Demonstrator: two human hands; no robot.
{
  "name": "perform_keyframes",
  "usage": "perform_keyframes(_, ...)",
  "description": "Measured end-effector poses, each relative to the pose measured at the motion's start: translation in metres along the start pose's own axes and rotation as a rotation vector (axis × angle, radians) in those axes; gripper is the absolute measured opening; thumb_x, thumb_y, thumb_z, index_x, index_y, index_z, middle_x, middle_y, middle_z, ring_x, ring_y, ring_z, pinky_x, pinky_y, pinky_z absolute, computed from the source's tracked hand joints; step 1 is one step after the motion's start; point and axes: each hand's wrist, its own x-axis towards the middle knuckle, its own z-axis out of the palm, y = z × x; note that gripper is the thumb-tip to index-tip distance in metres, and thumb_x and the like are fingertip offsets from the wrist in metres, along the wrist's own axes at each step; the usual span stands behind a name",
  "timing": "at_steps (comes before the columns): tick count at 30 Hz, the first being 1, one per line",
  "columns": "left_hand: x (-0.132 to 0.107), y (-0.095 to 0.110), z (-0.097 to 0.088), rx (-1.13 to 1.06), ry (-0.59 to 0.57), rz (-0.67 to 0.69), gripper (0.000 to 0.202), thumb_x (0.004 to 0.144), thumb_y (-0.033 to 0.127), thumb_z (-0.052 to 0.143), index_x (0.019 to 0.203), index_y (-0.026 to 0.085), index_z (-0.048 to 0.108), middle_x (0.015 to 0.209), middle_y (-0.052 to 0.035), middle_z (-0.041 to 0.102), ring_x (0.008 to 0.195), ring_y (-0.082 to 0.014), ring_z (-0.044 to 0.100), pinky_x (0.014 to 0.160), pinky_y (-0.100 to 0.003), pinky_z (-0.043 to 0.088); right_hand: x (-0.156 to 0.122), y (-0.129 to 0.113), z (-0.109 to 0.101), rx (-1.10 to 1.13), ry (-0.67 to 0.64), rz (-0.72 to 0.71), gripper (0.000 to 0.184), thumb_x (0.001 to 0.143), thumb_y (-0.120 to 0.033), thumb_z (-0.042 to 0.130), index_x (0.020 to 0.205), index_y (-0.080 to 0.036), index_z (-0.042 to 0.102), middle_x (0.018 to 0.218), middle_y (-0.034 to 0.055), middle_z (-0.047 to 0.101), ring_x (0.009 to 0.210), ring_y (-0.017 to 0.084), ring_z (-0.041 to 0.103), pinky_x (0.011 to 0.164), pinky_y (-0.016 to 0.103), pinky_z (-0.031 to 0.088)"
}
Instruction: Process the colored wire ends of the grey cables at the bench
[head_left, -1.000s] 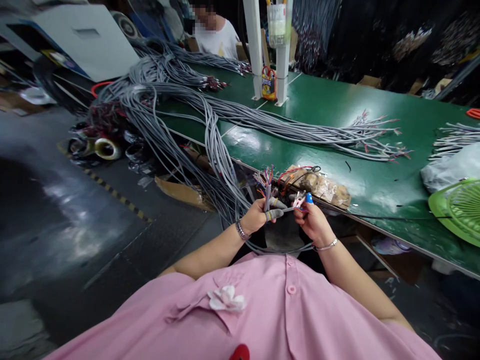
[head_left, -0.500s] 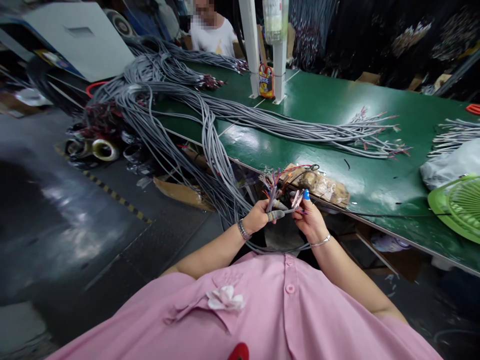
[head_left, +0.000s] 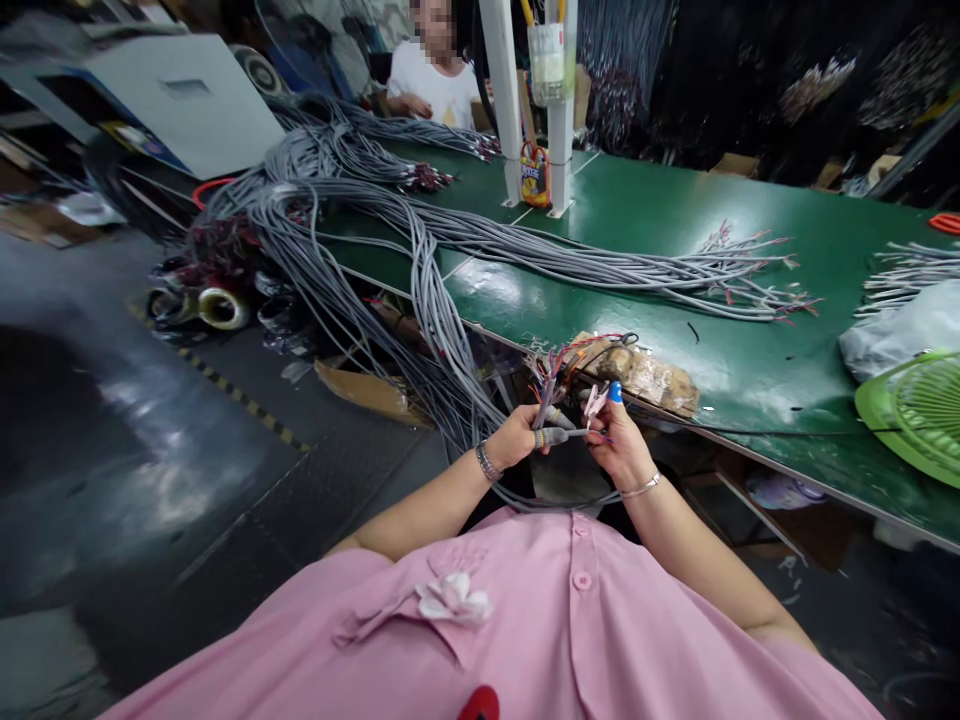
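Observation:
My left hand (head_left: pixel 516 436) is closed around grey cables (head_left: pixel 545 402), whose stripped ends fan out in coloured wires above it. Grey covers sit on some of its fingertips. Opposite it, my right hand (head_left: pixel 624 450), with a blue cover on the thumb, pinches a small pale pink tool (head_left: pixel 595 404) like a clip or snips; its exact kind is hard to make out. One cable end runs from the left fingers across to the right ones, where thin wires show. The hands are a short way apart, just off the table edge.
The green table (head_left: pixel 645 200) carries a long bundle of grey cables (head_left: pixel 540 255). A taped brown block (head_left: pixel 645 378) lies at its near edge. On the right is a green fan (head_left: pixel 919 410); a white post (head_left: pixel 559 130) stands farther back. Across the table sits a person (head_left: pixel 433 80).
My view has shifted slightly, so the background sits a little lower. Both hands keep their hold with only slight finger movement. The co-worker's hand now shows at the chest.

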Motion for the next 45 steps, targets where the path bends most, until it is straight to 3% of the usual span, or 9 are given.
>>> perform_keyframes(10,-0.001,0.004,-0.008,-0.037,-0.085,0.0,0.042,0.062,0.04,0.085,0.089,0.009,0.076,0.063,-0.0002,0.059,0.047,-0.005,0.049,0.044,-0.017,0.041,-0.002,-0.001,-0.007,0.006,-0.034,0.021,0.042,0.076,-0.058,0.073,0.075,-0.02,0.056,0.059,-0.0046,0.053,0.039,0.004,0.03,0.03,0.014,0.019)
perform_keyframes(18,-0.022,0.018,-0.008,0.102,-0.374,0.006,0.032,0.064,0.039,0.085,0.08,0.011,0.078,0.066,-0.0045,0.06,0.054,-0.0098,0.053,0.047,-0.02,0.043,-0.009,-0.001,-0.027,-0.002,-0.037,0.063,0.043,0.077,-0.06,0.07,0.081,-0.019,0.058,0.07,-0.0008,0.061,0.042,0.004,0.034,0.032,0.013,0.019)
perform_keyframes(23,-0.036,0.012,-0.023,0.01,-0.182,0.059,0.033,0.067,0.04,0.083,0.083,0.012,0.077,0.068,-0.0029,0.058,0.053,-0.0077,0.052,0.046,-0.019,0.041,-0.019,-0.004,-0.038,-0.068,-0.083,0.117,0.042,0.079,-0.058,0.069,0.082,-0.017,0.062,0.07,-0.0003,0.059,0.04,0.002,0.027,0.032,0.012,0.015)
perform_keyframes(27,-0.034,0.01,-0.03,-0.041,-0.085,0.087,0.038,0.065,0.042,0.084,0.086,0.01,0.076,0.069,-0.0023,0.059,0.051,-0.0065,0.052,0.046,-0.018,0.041,-0.021,-0.009,-0.035,-0.154,-0.159,0.128,0.047,0.076,-0.061,0.07,0.083,-0.016,0.063,0.073,0.0005,0.06,0.042,0.002,0.025,0.034,0.013,0.012)
perform_keyframes(31,-0.021,0.012,-0.027,-0.059,-0.049,0.113,0.036,0.065,0.038,0.085,0.086,0.01,0.076,0.071,-0.0022,0.06,0.051,-0.0066,0.054,0.046,-0.018,0.042,-0.019,-0.018,-0.02,-0.238,-0.142,0.065,0.045,0.075,-0.059,0.072,0.083,-0.016,0.061,0.075,0.0008,0.062,0.043,0.002,0.027,0.034,0.014,0.011)
perform_keyframes(36,-0.006,0.008,-0.02,-0.08,0.0,0.099,0.037,0.064,0.037,0.086,0.088,0.01,0.076,0.065,-0.0003,0.06,0.049,-0.0066,0.054,0.046,-0.019,0.042,-0.017,-0.022,-0.01,-0.334,-0.122,-0.003,0.033,0.073,-0.043,0.078,0.076,-0.016,0.058,0.057,-0.0073,0.045,0.043,0.003,0.026,0.036,0.014,0.012)
perform_keyframes(41,0.003,0.004,-0.013,-0.095,0.031,0.051,0.04,0.06,0.038,0.088,0.085,0.01,0.075,0.066,-0.0006,0.063,0.048,-0.0059,0.053,0.046,-0.018,0.041,-0.012,-0.014,-0.011,-0.318,-0.094,-0.052,0.04,0.075,-0.054,0.074,0.074,-0.017,0.059,0.059,-0.0054,0.048,0.043,0.003,0.027,0.035,0.016,0.013)
perform_keyframes(45,0.009,0.001,-0.014,-0.11,0.03,0.051,0.04,0.059,0.038,0.088,0.085,0.01,0.075,0.065,-0.0003,0.062,0.048,-0.0056,0.052,0.045,-0.018,0.041,-0.004,-0.003,-0.014,-0.365,0.027,-0.285,0.042,0.07,-0.056,0.078,0.067,-0.018,0.059,0.052,-0.0058,0.045,0.04,0.003,0.026,0.035,0.017,0.017)
